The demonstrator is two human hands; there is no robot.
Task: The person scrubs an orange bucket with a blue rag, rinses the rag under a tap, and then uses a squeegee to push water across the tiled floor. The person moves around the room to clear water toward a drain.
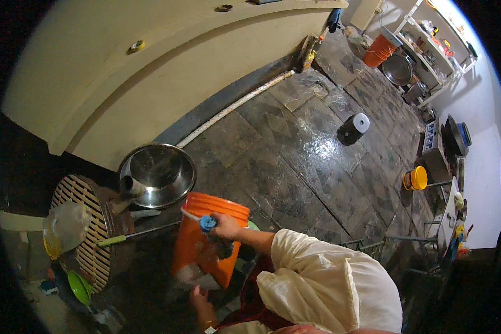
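Observation:
An orange plastic bucket stands in front of me, its ribbed rim towards the top of the view. Across its side runs a pale bar, apparently the handle, with a crumpled blue wrapping on it. My right hand is closed around this wrapped part. Below the hand, a dark patch on the bucket is too blurred to name. My left hand is low, by the bucket's base, close to a blurred whitish patch. Shadow hides whether its fingers touch the bucket.
A steel basin lies beyond the bucket, near a knife. Left of them are a slatted round stool, a green-handled rod and a green bowl. A dark cylindrical stool and yellow bucket stand on the tiled floor.

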